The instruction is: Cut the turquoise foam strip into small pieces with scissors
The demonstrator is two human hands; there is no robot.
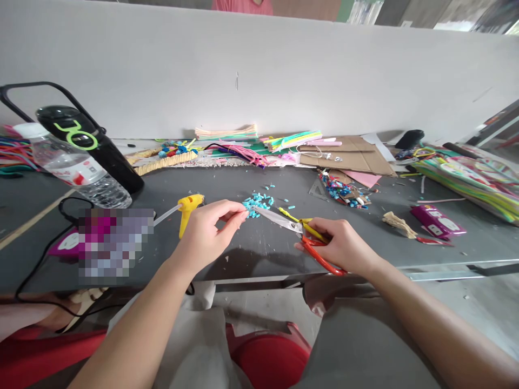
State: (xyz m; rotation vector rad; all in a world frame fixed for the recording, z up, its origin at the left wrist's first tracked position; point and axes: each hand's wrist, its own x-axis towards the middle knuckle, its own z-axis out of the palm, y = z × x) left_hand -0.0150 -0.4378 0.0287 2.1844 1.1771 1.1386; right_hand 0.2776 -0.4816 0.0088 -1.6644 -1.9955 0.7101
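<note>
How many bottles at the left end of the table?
2: a clear plastic bottle with a white cap, and a black bottle just right of it, partly overlapping it in view. Anything fully behind them would be hidden.

A grey bench [259,254] seen from above, with a pile of small blue pieces [263,201] near the middle. The left hand [214,229], thumb and forefinger pinched together, is at the pile's left edge; whether it holds a piece is hard to tell. Right of the pile, the right hand [340,246] grips scissors [298,227] with yellow and red handles, blade tips at the pile. Left of the pile is a yellow glue gun [186,216]; farther left, a water bottle [81,167] and a black flask [117,165]. Beyond the pile lie colourful craft sticks [294,140] and, to its right, cardboard [352,154].
</note>
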